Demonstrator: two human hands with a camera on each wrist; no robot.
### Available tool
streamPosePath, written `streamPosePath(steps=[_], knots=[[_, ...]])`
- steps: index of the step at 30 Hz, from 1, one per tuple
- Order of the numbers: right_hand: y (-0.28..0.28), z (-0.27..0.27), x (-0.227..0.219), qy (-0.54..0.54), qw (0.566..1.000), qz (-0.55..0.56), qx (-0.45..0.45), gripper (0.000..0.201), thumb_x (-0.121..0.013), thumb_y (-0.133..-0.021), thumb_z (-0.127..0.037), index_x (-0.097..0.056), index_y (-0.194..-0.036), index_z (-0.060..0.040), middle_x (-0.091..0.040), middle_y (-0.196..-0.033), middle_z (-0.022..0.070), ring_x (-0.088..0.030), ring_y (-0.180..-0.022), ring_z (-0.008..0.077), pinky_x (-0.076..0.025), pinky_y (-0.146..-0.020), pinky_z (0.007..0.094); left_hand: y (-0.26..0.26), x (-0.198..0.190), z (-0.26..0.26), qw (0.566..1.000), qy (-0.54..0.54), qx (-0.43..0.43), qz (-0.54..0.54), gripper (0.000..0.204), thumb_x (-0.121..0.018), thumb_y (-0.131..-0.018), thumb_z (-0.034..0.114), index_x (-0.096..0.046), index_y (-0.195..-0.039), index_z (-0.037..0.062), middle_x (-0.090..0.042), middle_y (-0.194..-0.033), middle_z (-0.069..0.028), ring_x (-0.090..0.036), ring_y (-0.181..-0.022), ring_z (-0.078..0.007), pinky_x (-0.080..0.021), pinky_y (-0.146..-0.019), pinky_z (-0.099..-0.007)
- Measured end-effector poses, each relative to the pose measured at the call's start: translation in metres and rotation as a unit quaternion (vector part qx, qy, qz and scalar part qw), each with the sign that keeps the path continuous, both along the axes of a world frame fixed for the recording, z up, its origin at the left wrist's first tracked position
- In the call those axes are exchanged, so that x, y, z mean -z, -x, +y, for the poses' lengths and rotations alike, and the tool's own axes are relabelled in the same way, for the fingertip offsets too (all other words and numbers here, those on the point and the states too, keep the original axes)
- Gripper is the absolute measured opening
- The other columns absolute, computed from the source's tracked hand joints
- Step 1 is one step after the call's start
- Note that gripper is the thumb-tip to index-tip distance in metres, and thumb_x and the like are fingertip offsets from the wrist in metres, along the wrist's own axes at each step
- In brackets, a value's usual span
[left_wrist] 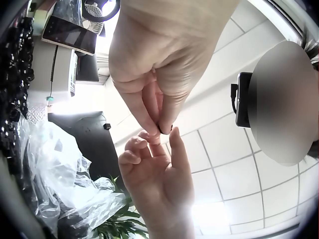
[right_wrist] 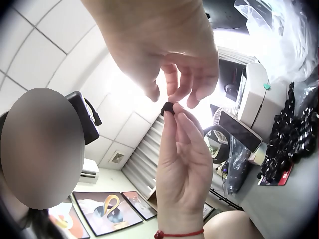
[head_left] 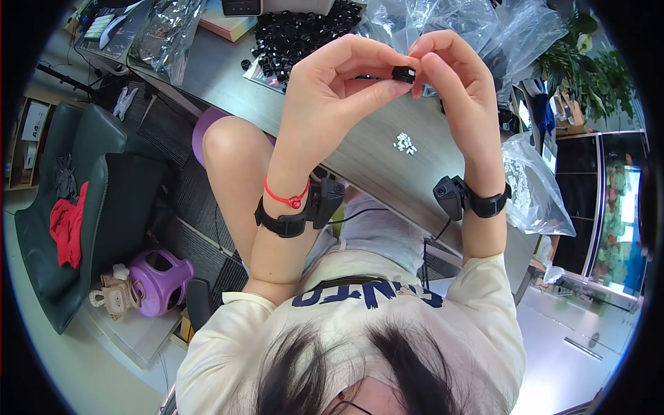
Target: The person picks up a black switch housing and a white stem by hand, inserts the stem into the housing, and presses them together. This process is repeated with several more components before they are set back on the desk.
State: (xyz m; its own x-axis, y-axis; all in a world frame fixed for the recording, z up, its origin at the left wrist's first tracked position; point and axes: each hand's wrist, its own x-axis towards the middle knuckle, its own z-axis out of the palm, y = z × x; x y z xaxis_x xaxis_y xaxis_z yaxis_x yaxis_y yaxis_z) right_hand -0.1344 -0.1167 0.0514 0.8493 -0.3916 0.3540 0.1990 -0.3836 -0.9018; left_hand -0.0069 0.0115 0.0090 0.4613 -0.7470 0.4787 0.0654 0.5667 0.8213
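Observation:
Between thumb and fingers, the left hand (head_left: 318, 104) pinches a small black part (head_left: 403, 75) with a white spot on one face. In the right wrist view the same black part (right_wrist: 168, 108) shows at the tips of the left hand (right_wrist: 185, 149). The right hand (head_left: 463, 104) is beside it, fingers loosely bent and thumb apart; in the right wrist view a fingertip of the right hand (right_wrist: 159, 50) is close to the part, contact unclear. The left wrist view mostly hides the part behind the left hand's fingertips. Small white pieces (head_left: 404, 144) lie on the table (head_left: 366, 149) below the hands.
A heap of black parts (head_left: 304, 34) lies beyond the left hand. Clear plastic bags (head_left: 443, 21) are behind the right hand, and another bag with white pieces (head_left: 536, 187) is beside the right forearm. Leafy plants (head_left: 588, 76) stand at the far right.

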Motion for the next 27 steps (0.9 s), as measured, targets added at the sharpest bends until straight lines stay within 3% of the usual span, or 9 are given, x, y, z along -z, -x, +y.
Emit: streamPosePath(steps=[8,11,16,17,19,20,22,23,27], knots=[[-0.005,-0.001,0.007,-0.029,1.000,-0.001,-0.002,0.012,-0.062,-0.097,-0.013,-0.061,-0.105,-0.0030,-0.063,-0.093,-0.0003,-0.058,-0.081,0.0061,-0.047,-0.070,0.0213,0.001,-0.002,0.001,0.999,-0.013,0.009,0.050,0.030,-0.069,-0.085,-0.007,-0.062,-0.114,-0.0012,-0.071,-0.108,-0.0123,-0.069,-0.098,-0.0179,-0.054,-0.093,-0.0291],[-0.005,-0.003,0.008,-0.057,0.998,0.017,-0.003,0.015,-0.057,-0.100,-0.015,-0.061,-0.108,-0.0027,-0.063,-0.096,0.0020,-0.059,-0.080,0.0081,-0.047,-0.069,0.0229,-0.002,0.002,-0.003,0.993,0.013,-0.083,-0.081,0.040,-0.072,-0.085,-0.004,-0.060,-0.122,0.0019,-0.072,-0.109,-0.0118,-0.066,-0.104,-0.0166,-0.052,-0.091,-0.0280],[-0.013,-0.006,0.009,-0.114,0.987,0.088,-0.076,0.020,-0.056,-0.101,-0.019,-0.061,-0.110,-0.0016,-0.064,-0.091,0.0016,-0.060,-0.077,0.0084,-0.048,-0.067,0.0236,-0.013,0.010,-0.012,0.974,-0.003,-0.154,-0.167,0.049,-0.074,-0.086,0.001,-0.054,-0.131,0.0038,-0.069,-0.116,-0.0118,-0.063,-0.110,-0.0186,-0.049,-0.096,-0.0313],[-0.018,-0.011,0.011,-0.111,0.986,0.094,-0.081,0.021,-0.058,-0.100,-0.019,-0.061,-0.110,-0.0010,-0.064,-0.090,0.0017,-0.060,-0.076,0.0085,-0.048,-0.065,0.0238,-0.023,0.019,-0.030,0.961,0.138,-0.164,-0.176,0.061,-0.075,-0.083,0.001,-0.047,-0.137,0.0050,-0.065,-0.122,-0.0118,-0.061,-0.111,-0.0180,-0.047,-0.096,-0.0311],[-0.034,-0.023,0.017,-0.105,0.986,0.099,-0.085,0.023,-0.059,-0.100,-0.020,-0.061,-0.111,-0.0004,-0.064,-0.089,0.0017,-0.060,-0.075,0.0086,-0.048,-0.063,0.0240,-0.034,0.024,-0.053,0.877,0.409,-0.173,-0.183,0.084,-0.076,-0.079,0.001,-0.032,-0.151,0.0073,-0.058,-0.135,-0.0117,-0.056,-0.112,-0.0167,-0.044,-0.096,-0.0306],[-0.046,-0.032,0.024,-0.002,0.994,0.105,-0.033,0.024,-0.061,-0.098,-0.021,-0.061,-0.112,-0.0003,-0.064,-0.089,0.0016,-0.060,-0.073,0.0084,-0.047,-0.061,0.0239,-0.032,0.026,-0.048,0.877,0.411,-0.171,-0.182,0.084,-0.076,-0.079,0.001,-0.032,-0.151,0.0073,-0.058,-0.135,-0.0117,-0.056,-0.112,-0.0167,-0.044,-0.096,-0.0306],[-0.062,-0.042,0.035,0.204,0.969,0.115,0.075,0.027,-0.065,-0.096,-0.022,-0.061,-0.112,-0.0001,-0.064,-0.088,0.0012,-0.059,-0.069,0.0080,-0.046,-0.057,0.0237,-0.014,0.013,-0.014,0.942,0.150,-0.282,-0.100,0.070,-0.076,-0.083,0.004,-0.040,-0.143,0.0065,-0.061,-0.129,-0.0131,-0.059,-0.113,-0.0192,-0.046,-0.098,-0.0324],[-0.063,-0.041,0.036,0.205,0.969,0.114,0.078,0.027,-0.065,-0.096,-0.022,-0.061,-0.112,-0.0001,-0.064,-0.088,0.0012,-0.059,-0.069,0.0080,-0.046,-0.057,0.0237,-0.012,0.009,-0.006,0.943,0.012,-0.327,-0.057,0.062,-0.075,-0.086,0.006,-0.044,-0.139,0.0061,-0.063,-0.126,-0.0138,-0.060,-0.114,-0.0205,-0.046,-0.098,-0.0332],[-0.062,-0.039,0.038,0.248,0.955,0.083,0.137,0.028,-0.069,-0.093,-0.023,-0.062,-0.110,-0.0007,-0.063,-0.083,0.0007,-0.057,-0.065,0.0072,-0.043,-0.053,0.0234,-0.021,0.009,0.002,0.953,-0.025,-0.300,-0.046,0.070,-0.076,-0.086,0.008,-0.037,-0.144,0.0079,-0.058,-0.131,-0.0148,-0.059,-0.114,-0.0216,-0.046,-0.100,-0.0346]])
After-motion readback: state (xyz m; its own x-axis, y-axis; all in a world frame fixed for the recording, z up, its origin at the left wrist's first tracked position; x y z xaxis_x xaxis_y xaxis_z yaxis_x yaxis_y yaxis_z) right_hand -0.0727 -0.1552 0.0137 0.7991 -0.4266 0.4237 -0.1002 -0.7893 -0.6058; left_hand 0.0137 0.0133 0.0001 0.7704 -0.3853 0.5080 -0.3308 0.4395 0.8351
